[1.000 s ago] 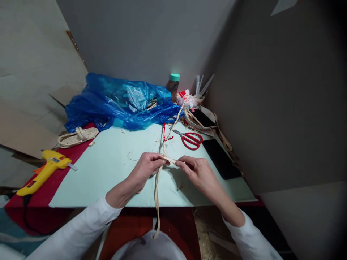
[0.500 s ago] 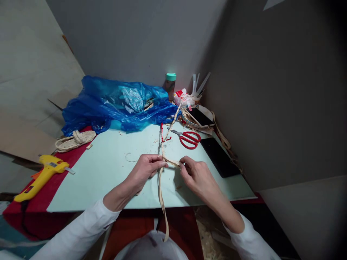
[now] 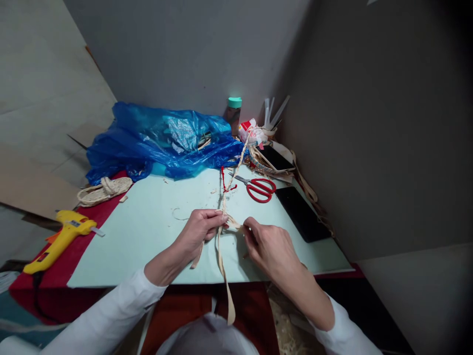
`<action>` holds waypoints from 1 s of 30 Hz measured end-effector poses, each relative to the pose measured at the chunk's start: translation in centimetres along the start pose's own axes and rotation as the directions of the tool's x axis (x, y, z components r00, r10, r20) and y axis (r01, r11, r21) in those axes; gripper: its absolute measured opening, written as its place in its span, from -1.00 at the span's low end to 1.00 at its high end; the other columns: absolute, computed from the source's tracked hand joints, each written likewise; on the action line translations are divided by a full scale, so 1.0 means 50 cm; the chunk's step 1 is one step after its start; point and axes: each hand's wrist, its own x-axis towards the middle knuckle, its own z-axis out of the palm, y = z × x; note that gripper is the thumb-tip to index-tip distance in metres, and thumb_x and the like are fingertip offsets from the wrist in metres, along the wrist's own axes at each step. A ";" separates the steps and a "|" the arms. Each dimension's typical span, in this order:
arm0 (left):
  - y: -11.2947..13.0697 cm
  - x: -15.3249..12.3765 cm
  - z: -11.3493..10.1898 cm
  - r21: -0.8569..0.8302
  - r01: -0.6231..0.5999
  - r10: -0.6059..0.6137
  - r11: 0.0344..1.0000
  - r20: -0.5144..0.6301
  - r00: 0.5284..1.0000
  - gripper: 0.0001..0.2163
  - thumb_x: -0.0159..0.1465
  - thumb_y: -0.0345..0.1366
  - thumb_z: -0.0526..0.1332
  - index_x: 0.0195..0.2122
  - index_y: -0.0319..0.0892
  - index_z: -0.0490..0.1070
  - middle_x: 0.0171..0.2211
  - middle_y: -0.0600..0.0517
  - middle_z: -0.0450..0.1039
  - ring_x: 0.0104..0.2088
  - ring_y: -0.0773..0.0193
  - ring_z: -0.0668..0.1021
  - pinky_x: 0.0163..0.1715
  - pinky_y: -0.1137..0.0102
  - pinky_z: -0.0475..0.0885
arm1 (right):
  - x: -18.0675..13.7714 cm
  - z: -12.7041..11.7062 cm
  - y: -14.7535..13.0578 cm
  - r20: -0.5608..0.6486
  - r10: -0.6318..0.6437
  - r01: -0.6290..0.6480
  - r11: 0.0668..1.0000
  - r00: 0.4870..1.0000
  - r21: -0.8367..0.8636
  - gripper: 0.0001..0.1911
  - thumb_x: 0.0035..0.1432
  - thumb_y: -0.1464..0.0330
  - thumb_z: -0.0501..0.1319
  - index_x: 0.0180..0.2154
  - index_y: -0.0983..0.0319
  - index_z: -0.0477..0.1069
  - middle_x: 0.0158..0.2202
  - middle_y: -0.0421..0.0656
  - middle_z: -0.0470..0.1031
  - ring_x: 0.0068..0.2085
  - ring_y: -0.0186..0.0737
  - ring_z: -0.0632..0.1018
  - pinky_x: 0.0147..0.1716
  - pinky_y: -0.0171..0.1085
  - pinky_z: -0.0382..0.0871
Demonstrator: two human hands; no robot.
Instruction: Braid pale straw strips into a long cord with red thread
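A pale braid (image 3: 240,160) of flat plant-fibre strips runs from the back of the table down to my hands. Red cord (image 3: 223,178) is tied round it partway along. My left hand (image 3: 205,226) pinches the braid's lower end between thumb and fingers. To its right, my right hand (image 3: 264,241) is closed on a strip (image 3: 234,223) stretched sideways from the braid. One loose strip (image 3: 222,266) hangs past the table's front edge. A shorter strip end (image 3: 197,257) pokes out beneath my left hand.
Red-handled scissors (image 3: 260,190) and a black tablet-like slab (image 3: 303,214) lie at right. A yellow glue gun (image 3: 61,241) and a woven slipper (image 3: 105,191) are at left. Behind are a blue plastic bag (image 3: 158,140), a green-lidded jar (image 3: 234,116) and a phone (image 3: 275,158).
The strip end under my left hand now shows further out. My right hand has turned slightly, knuckles up, still on its strip. The whole view has shifted a little.
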 end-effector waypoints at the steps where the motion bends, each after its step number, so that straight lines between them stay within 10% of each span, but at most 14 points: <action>1: 0.000 0.001 -0.001 0.000 0.004 -0.004 1.000 0.004 1.000 -0.81 0.07 -0.27 0.33 -0.46 -0.34 0.49 -0.51 0.01 0.41 -0.68 0.60 0.03 -0.65 0.44 -0.24 | -0.001 0.000 0.000 -0.002 0.004 -0.004 1.000 1.000 0.017 -0.81 0.28 0.37 -0.01 -0.29 0.22 0.35 -0.54 -0.12 0.53 -0.58 -0.24 0.45 -0.53 -0.27 -0.16; 12: -0.008 -0.002 0.002 0.133 -0.063 0.065 0.989 -0.008 0.998 -0.84 0.07 -0.29 0.31 -0.50 -0.32 0.51 -0.67 0.14 0.19 -0.67 0.53 0.07 -0.62 0.43 -0.15 | 0.004 0.006 -0.027 -0.027 0.056 -0.058 0.997 0.998 -0.057 -0.88 0.24 0.39 0.02 -0.31 0.23 0.30 -0.56 -0.13 0.51 -0.59 -0.21 0.47 -0.54 -0.25 -0.21; 21: -0.002 0.001 -0.001 0.013 -0.012 0.013 1.000 -0.016 1.000 -0.82 0.03 -0.27 0.34 -0.51 -0.32 0.48 -0.57 0.03 0.41 -0.69 0.58 0.04 -0.66 0.45 -0.21 | 0.002 0.002 -0.020 -0.051 -0.030 0.029 0.999 0.998 -0.020 -0.84 0.23 0.37 0.05 -0.34 0.22 0.38 -0.48 -0.12 0.51 -0.48 -0.20 0.48 -0.50 -0.27 -0.04; 25: -0.001 0.005 -0.002 -0.031 -0.005 0.005 0.999 -0.001 1.000 -0.81 0.01 -0.27 0.36 -0.49 -0.33 0.49 -0.52 0.00 0.43 -0.68 0.60 0.05 -0.67 0.47 -0.22 | 0.012 0.000 -0.005 -0.125 -0.015 0.047 0.965 0.992 0.258 -0.73 0.31 0.22 0.03 -0.21 0.26 0.40 -0.27 -0.03 0.50 -0.22 -0.12 0.49 -0.30 -0.28 0.18; 30: -0.005 0.008 -0.004 -0.078 0.005 -0.004 0.997 0.018 1.000 -0.83 -0.01 -0.30 0.39 -0.51 -0.33 0.50 -0.58 0.07 0.35 -0.68 0.62 0.04 -0.67 0.48 -0.23 | 0.023 0.019 -0.002 0.007 -0.113 0.082 0.757 0.994 0.649 -0.61 0.39 0.22 -0.11 -0.36 0.24 0.35 -0.48 -0.22 0.44 -0.46 -0.33 0.41 -0.41 -0.37 0.19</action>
